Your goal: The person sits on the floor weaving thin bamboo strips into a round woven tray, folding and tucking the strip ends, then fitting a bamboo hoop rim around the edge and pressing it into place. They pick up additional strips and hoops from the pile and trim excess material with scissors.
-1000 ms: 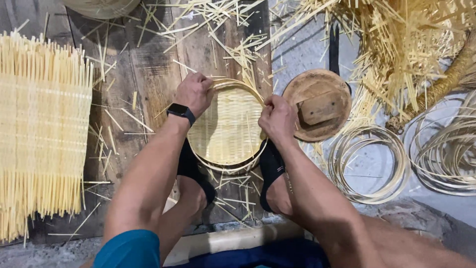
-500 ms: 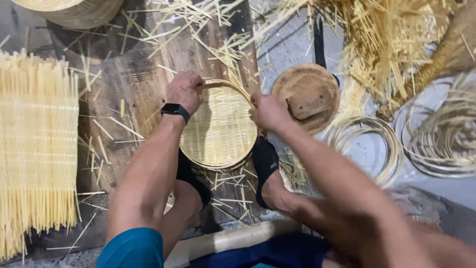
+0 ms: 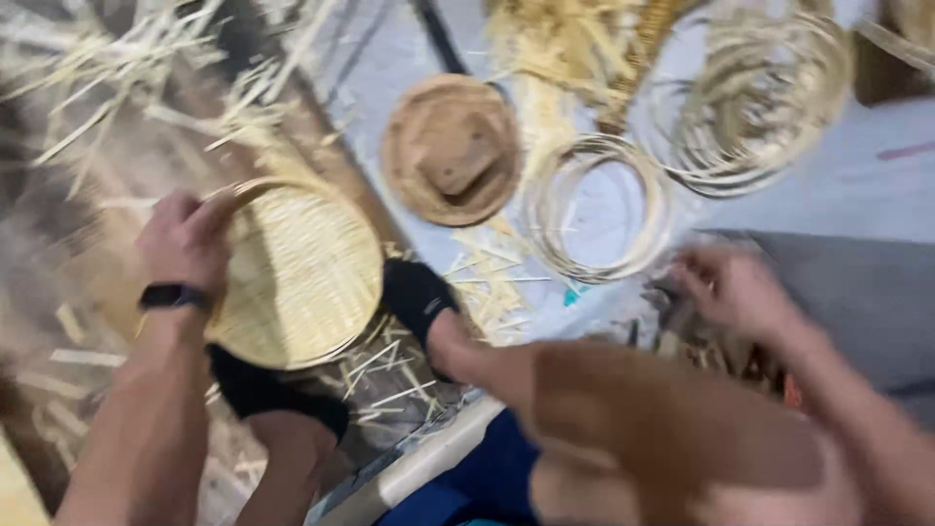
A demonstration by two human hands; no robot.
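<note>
On wooden board: left hand gripping round woven tray by rim. Right hand well apart, fingers blurred, spread unclear, near bamboo ring.

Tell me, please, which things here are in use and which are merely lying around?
In use: woven bamboo tray, held at its rim by the left hand; the right hand reaches toward blurred items at the right.
Lying about: round wooden mould, bamboo hoop, coiled strips, loose splints.
</note>
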